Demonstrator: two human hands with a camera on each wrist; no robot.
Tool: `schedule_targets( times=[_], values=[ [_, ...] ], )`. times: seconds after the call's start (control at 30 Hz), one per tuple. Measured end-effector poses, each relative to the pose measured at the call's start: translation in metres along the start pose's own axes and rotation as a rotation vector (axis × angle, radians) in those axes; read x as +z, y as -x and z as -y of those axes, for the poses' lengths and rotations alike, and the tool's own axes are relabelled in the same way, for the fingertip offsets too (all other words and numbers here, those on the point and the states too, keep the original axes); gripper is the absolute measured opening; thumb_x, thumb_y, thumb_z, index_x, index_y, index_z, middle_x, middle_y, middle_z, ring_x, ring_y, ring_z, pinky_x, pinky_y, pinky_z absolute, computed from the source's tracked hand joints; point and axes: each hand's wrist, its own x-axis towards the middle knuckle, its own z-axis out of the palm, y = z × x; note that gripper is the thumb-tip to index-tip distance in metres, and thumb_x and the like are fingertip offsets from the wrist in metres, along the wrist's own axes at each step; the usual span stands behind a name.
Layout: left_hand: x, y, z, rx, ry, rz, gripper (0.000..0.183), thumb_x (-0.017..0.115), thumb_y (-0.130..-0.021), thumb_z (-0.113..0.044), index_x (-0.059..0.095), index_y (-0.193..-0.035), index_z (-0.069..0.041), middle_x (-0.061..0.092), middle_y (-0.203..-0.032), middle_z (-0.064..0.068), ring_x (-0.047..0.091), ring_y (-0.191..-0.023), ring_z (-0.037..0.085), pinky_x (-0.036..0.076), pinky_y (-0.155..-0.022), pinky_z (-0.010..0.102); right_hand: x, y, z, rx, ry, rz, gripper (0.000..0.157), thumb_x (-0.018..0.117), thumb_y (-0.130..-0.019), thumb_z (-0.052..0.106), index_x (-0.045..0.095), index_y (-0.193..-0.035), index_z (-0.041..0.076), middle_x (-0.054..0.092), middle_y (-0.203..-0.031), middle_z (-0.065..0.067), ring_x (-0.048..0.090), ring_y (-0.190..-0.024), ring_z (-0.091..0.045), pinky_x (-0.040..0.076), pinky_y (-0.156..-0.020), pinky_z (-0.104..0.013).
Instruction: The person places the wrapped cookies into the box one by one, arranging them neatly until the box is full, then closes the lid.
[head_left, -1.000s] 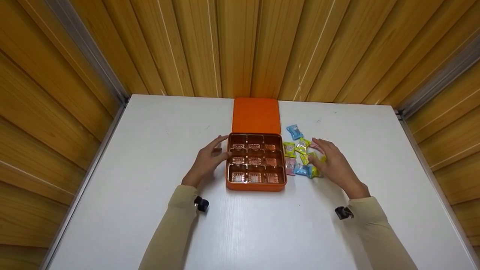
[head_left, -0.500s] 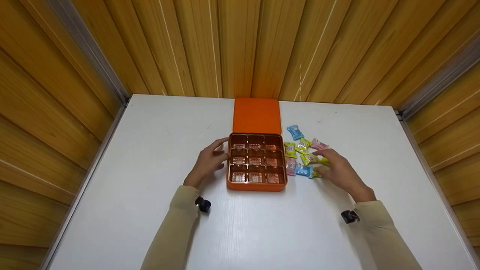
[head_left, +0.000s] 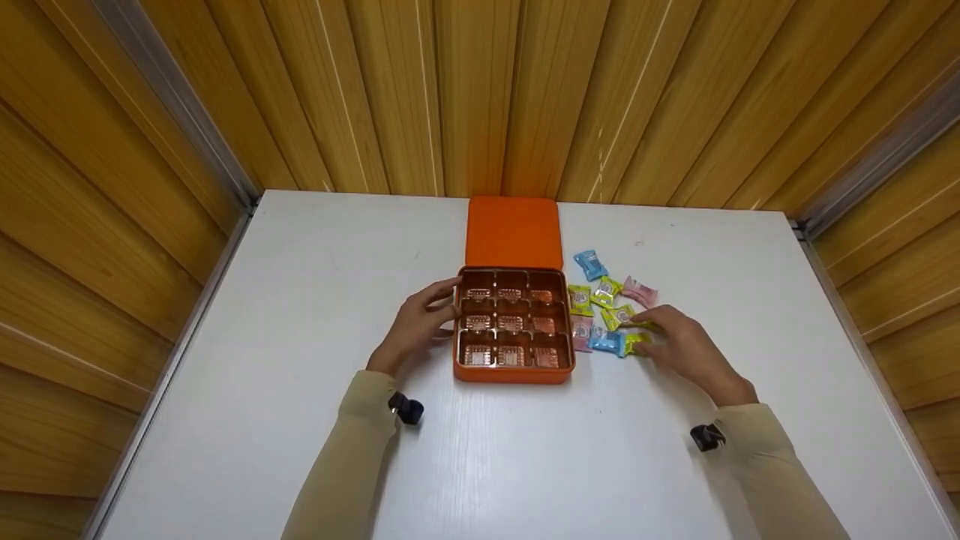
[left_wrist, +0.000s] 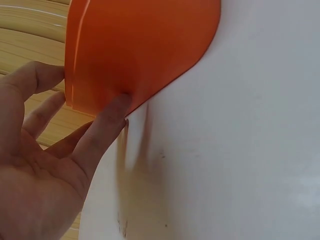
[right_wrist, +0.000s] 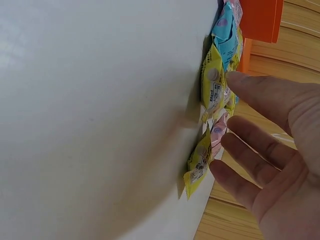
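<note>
An orange tin holds a tray with several square compartments, and no sweets show in them. My left hand rests its fingertips against the tin's left side; in the left wrist view one finger touches the orange wall. To the right of the tin lie several wrapped sweets in yellow-green, blue and pink. Over the right part of this group is my right hand, its fingers apart and loosely extended. The right wrist view has its thumb beside a yellow sweet and other fingertips by another yellow sweet.
Behind the tin lies its flat orange lid. A blue sweet sits farthest back, and a pink sweet lies at the group's right. The white table meets wood-patterned walls at the back and sides.
My right hand has drawn back from the pink sweet toward the near right side of the group, uncovering more sweets. The left hand has stayed at the tin's side.
</note>
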Motion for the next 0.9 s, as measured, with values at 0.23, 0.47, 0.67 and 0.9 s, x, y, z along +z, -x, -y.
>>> schedule_targets(
  times=[0.23, 0.47, 0.67, 0.9],
  values=[
    [0.000, -0.001, 0.002, -0.016, 0.041, 0.009, 0.061, 0.072, -0.099, -0.012, 0.056, -0.157, -0.020, 0.055, -0.153, 0.018, 0.060, -0.132, 0.041, 0.064, -0.083, 0.048, 0.001, 0.000, 0.001, -0.008, 0.011, 0.017, 0.042, 0.082, -0.093, 0.003, 0.070, -0.133, 0.004, 0.065, -0.134, -0.016, 0.058, -0.131, -0.041, 0.046, -0.110, -0.061],
    [-0.002, -0.001, 0.006, -0.015, 0.046, 0.040, 0.065, 0.071, -0.097, -0.011, 0.053, -0.159, -0.020, 0.055, -0.151, 0.020, 0.060, -0.133, 0.039, 0.063, -0.084, 0.049, 0.004, 0.002, 0.000, 0.011, 0.030, 0.041, 0.046, 0.082, -0.091, 0.002, 0.069, -0.135, 0.002, 0.064, -0.135, -0.019, 0.060, -0.126, -0.042, 0.050, -0.106, -0.061],
    [-0.004, 0.001, 0.008, -0.037, 0.080, 0.087, 0.069, 0.072, -0.099, -0.011, 0.048, -0.162, -0.023, 0.055, -0.151, 0.019, 0.060, -0.131, 0.038, 0.063, -0.086, 0.049, 0.007, 0.005, -0.004, 0.032, 0.040, 0.067, 0.051, 0.083, -0.090, 0.003, 0.069, -0.139, 0.006, 0.063, -0.141, -0.019, 0.056, -0.131, -0.043, 0.046, -0.110, -0.061],
    [-0.003, 0.001, 0.010, -0.030, 0.070, 0.094, 0.068, 0.071, -0.100, -0.015, 0.046, -0.163, -0.026, 0.055, -0.152, 0.018, 0.060, -0.130, 0.036, 0.063, -0.084, 0.049, 0.010, 0.004, -0.007, -0.007, 0.063, 0.041, 0.049, 0.084, -0.089, 0.000, 0.071, -0.136, 0.003, 0.063, -0.139, -0.021, 0.056, -0.130, -0.044, 0.046, -0.109, -0.063]
  ],
)
